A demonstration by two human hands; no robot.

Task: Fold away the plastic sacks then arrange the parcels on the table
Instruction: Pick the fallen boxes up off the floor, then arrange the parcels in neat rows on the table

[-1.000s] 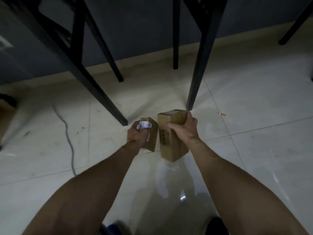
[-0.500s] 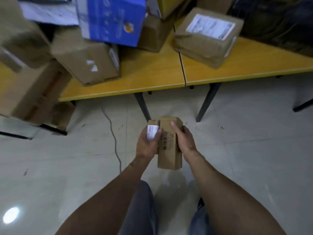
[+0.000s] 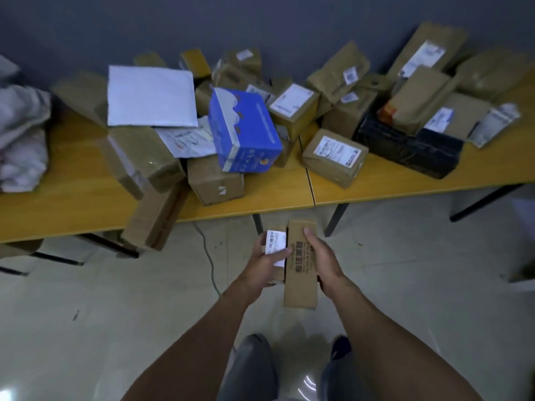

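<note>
Brown long carton point(image 3: 301, 287), clamped by the right hand point(image 3: 324, 259), touches a small labelled parcel point(image 3: 275, 241) gripped in curled fingers of the left hand point(image 3: 265, 263); yellow table point(image 3: 260, 204) lies beyond the fingertips.

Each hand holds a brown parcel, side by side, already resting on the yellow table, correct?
No. The head view shows the left hand and right hand holding the small parcel and long parcel over the floor, short of the yellow table.
</note>
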